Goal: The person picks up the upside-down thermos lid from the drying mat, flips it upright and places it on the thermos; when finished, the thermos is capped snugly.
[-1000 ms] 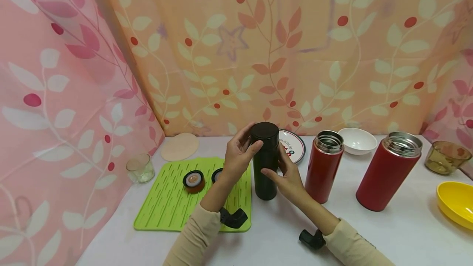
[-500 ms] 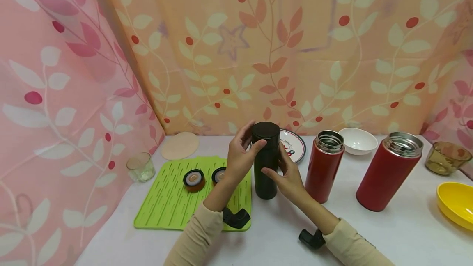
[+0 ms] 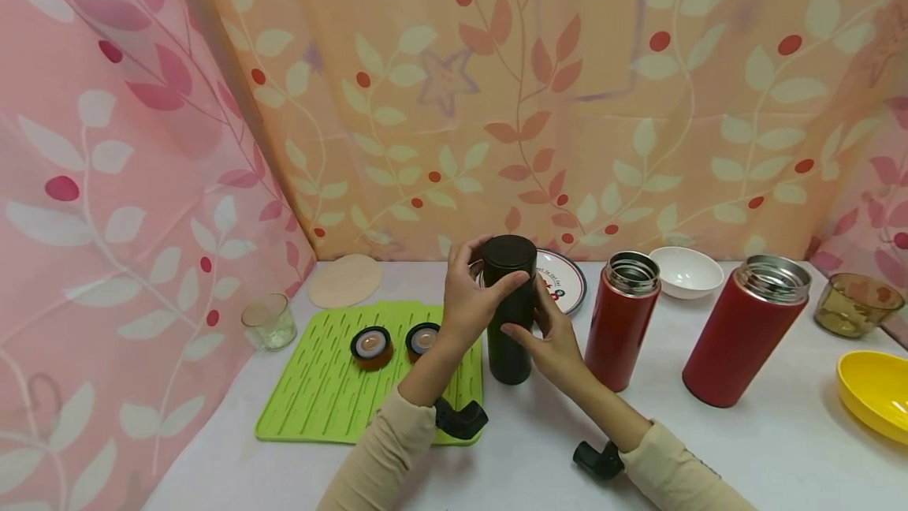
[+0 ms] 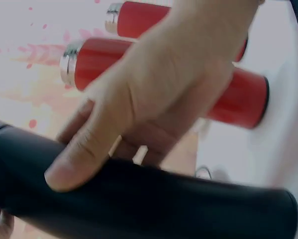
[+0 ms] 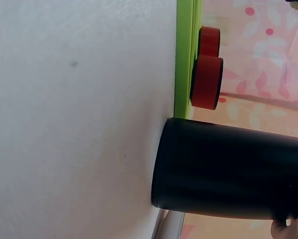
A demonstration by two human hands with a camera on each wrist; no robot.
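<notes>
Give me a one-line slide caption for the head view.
Left hand grips the black flask at its lid, right hand holds its body, beside two open red flasks.

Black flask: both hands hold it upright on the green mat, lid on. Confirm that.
Not quite. The black flask stands on the white table, just beside the green mat; the head view shows it. The left hand and right hand do hold it upright, lid on.

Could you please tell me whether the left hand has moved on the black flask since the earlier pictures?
Yes. The left hand has shifted right around the black flask, uncovering more of the second cap on the green mat.
</notes>
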